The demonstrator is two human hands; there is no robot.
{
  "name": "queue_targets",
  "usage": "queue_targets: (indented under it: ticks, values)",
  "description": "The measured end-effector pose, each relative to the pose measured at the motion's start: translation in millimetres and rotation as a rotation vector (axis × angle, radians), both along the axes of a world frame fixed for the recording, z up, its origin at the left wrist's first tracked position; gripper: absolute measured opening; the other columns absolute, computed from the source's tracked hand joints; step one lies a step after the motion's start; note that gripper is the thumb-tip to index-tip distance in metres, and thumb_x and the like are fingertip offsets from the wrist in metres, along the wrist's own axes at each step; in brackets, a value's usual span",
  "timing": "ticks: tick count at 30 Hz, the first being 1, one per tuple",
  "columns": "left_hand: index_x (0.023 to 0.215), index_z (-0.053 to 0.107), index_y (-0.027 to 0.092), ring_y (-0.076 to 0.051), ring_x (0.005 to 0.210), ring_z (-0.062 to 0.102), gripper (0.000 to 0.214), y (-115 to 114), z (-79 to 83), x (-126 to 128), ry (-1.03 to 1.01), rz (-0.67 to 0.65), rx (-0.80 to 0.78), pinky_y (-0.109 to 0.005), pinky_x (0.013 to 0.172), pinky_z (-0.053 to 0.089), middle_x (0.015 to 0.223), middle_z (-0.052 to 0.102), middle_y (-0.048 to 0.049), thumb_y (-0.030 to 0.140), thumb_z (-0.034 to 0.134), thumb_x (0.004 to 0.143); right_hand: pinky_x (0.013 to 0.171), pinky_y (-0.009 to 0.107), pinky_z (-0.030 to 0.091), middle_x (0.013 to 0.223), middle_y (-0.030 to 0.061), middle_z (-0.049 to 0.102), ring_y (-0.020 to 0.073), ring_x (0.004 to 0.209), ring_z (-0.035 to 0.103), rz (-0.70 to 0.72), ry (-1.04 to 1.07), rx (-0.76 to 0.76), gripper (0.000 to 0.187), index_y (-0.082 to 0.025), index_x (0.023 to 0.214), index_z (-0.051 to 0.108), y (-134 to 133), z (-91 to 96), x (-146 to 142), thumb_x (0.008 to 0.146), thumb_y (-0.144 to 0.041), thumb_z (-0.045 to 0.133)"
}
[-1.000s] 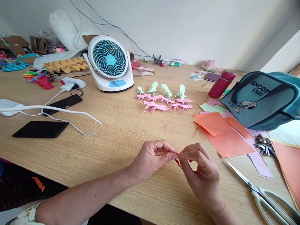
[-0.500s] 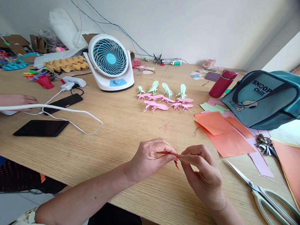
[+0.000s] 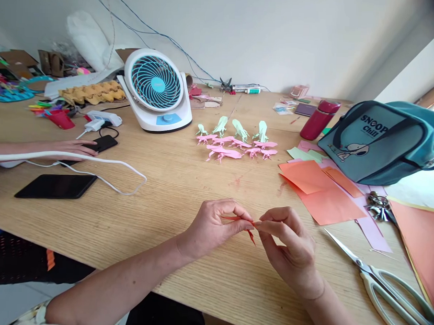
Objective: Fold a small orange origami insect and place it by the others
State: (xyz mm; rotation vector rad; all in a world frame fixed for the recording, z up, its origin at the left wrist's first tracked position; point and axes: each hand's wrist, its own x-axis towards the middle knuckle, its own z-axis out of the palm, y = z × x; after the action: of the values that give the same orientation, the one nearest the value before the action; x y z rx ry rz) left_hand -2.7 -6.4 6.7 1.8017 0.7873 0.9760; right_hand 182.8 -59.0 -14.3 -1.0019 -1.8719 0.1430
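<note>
Between my hands, just above the table, is a small folded piece of orange-red paper (image 3: 250, 236), mostly covered by my fingers. My left hand (image 3: 217, 225) pinches it between thumb and fingers, and a thin pointed bit hangs below. My right hand (image 3: 289, 240) has its thumb and fingertips closed at the paper's right end. Beyond them stand several pink origami insects (image 3: 224, 152) and several pale green ones (image 3: 240, 130) in rows. Orange paper sheets (image 3: 330, 206) lie to the right, with open-handled scissors (image 3: 363, 267) nearer me.
A white fan (image 3: 168, 119) stands at the back left. Phones (image 3: 56, 186) and a white cable (image 3: 137, 171) lie left, where another person's hand (image 3: 70, 147) rests. On the right are a red bottle (image 3: 318, 121), a teal bag (image 3: 379, 141) and keys (image 3: 378, 205).
The other person's hand has moved right onto the farther phone. My hands keep their pinch on the orange-red paper, with only slight finger movement. The view has shifted slightly.
</note>
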Motion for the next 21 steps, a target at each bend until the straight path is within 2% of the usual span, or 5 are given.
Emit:
queue_targets:
  ticks: [6,11,17,21]
  values:
    - [0.080,0.075,0.016,-0.015,0.076,0.068,0.009,2.2,0.0,0.1,-0.008,-0.006,-0.088,-0.026,0.076,0.053,0.079,0.074,-0.0036,0.025,0.075,0.082,0.065,0.032,0.048,0.095,0.0052,0.056,0.0166,0.079,0.060,-0.047,-0.119,0.009,0.031,-0.026,0.102,0.062,1.5,0.6,5.0,0.085,0.000,0.058]
    - [0.081,0.075,0.015,-0.017,0.076,0.068,0.014,1.4,-0.6,1.5,-0.021,-0.027,-0.169,-0.027,0.072,0.054,0.080,0.074,-0.0049,0.030,0.075,0.081,0.065,0.032,0.049,0.093,0.0055,0.055,0.0166,0.078,0.059,-0.073,-0.122,0.055,0.031,-0.026,0.104,0.060,0.2,0.6,4.1,0.086,-0.001,0.057]
    - [0.075,0.072,0.015,-0.015,0.073,0.066,0.012,1.7,0.8,2.0,0.006,-0.001,-0.057,-0.026,0.072,0.050,0.075,0.072,-0.0033,0.025,0.074,0.082,0.066,0.032,0.049,0.094,0.0053,0.054,0.0162,0.080,0.059,-0.052,-0.103,0.019,0.030,-0.025,0.102,0.059,0.6,1.4,1.4,0.086,0.000,0.057]
    - [0.079,0.071,0.015,-0.015,0.076,0.067,0.009,1.5,0.0,3.4,-0.005,-0.024,0.008,-0.025,0.073,0.050,0.079,0.072,-0.0037,0.022,0.072,0.084,0.063,0.031,0.048,0.093,0.0047,0.054,0.0160,0.078,0.059,-0.048,-0.077,0.041,0.032,-0.026,0.103,0.060,0.6,0.2,1.7,0.085,0.001,0.059]
